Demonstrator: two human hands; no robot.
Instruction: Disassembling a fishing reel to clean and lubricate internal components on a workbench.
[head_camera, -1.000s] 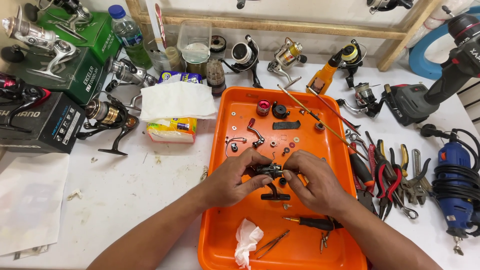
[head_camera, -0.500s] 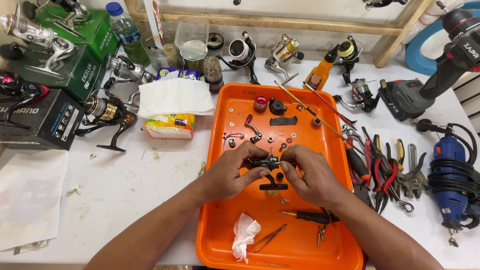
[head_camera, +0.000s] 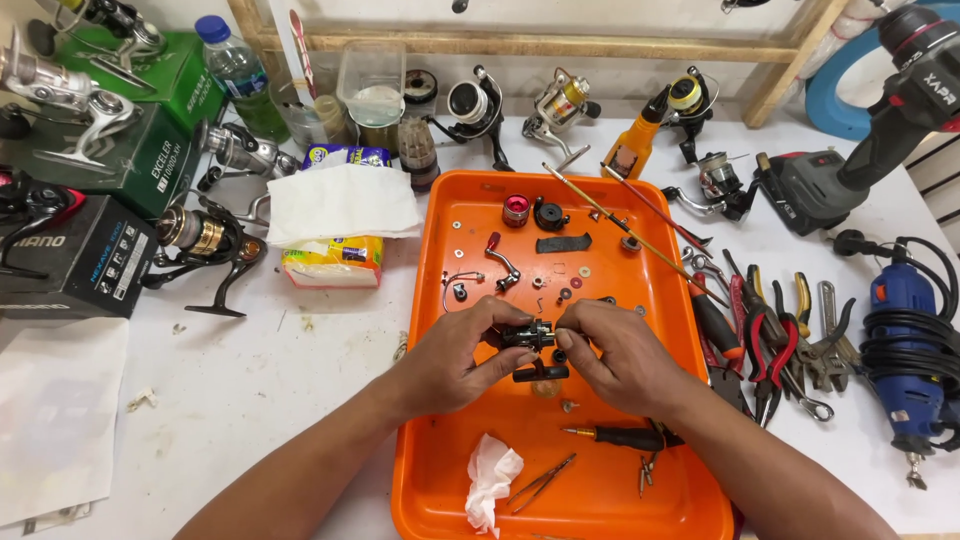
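Repair workshop: fishing reels (head_camera: 210, 240), pliers (head_camera: 765, 335), cordless drill (head_camera: 850, 160) around workbench (head_camera: 250, 390).

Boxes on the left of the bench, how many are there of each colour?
Green boxes: 2
Black box: 1
Total: 3
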